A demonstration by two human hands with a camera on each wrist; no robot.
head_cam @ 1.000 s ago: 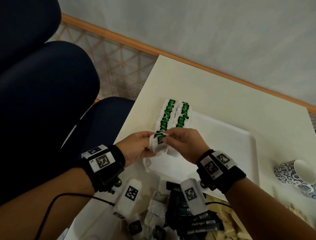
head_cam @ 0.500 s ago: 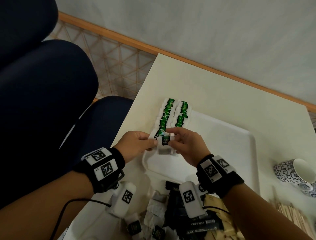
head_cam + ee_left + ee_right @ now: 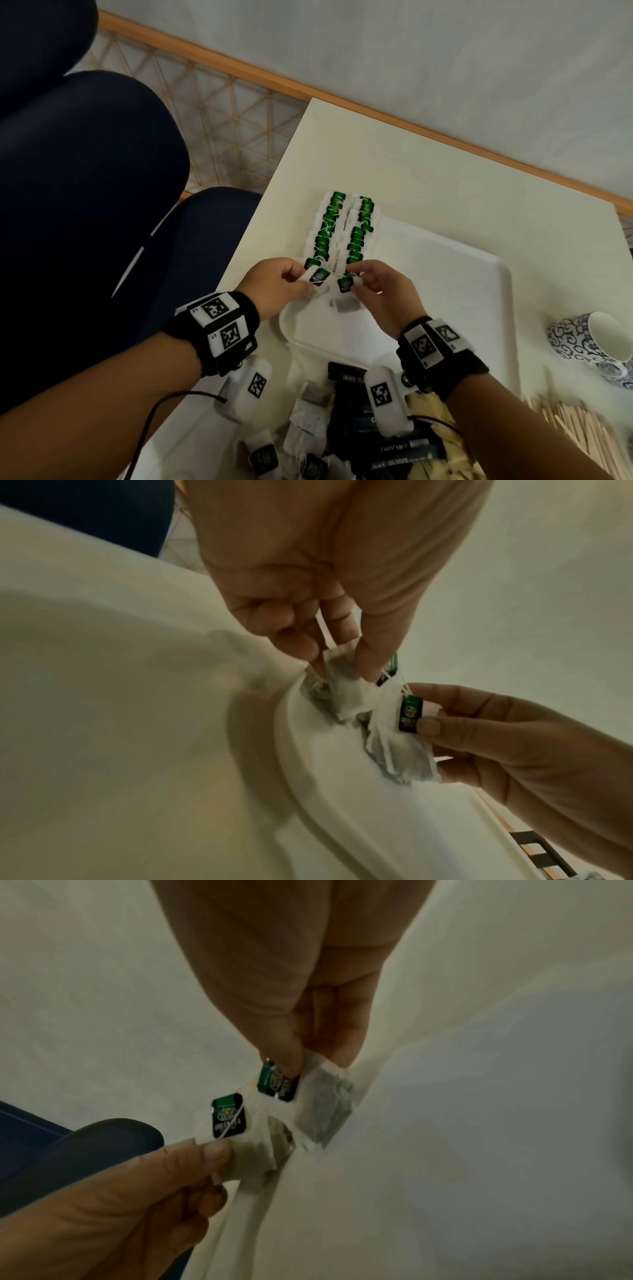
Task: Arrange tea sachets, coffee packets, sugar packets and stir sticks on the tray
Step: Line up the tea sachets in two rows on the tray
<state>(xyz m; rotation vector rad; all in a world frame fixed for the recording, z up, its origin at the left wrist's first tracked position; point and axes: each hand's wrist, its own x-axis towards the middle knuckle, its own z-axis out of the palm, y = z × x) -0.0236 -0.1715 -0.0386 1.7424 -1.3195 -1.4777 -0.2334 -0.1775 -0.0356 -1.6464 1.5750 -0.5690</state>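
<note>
Over the white tray's (image 3: 493, 284) near corner, the left hand (image 3: 274, 291) pinches one tea sachet (image 3: 317, 277) in its grip, while the right hand (image 3: 383, 294) pinches another sachet (image 3: 344, 286) just beside it, below two sachet rows (image 3: 342, 233).

Both hands (image 3: 277, 287) (image 3: 383, 294) close together, fingers (image 3: 368, 658) pinched

Thin matt paper tea sachets (image 3: 342, 298); smooth, probably plastic tray (image 3: 445, 274).

Cream table (image 3: 428, 164) bears tray (image 3: 493, 308) (white), cup (image 3: 582, 339), sticks (image 3: 582, 431).
</note>
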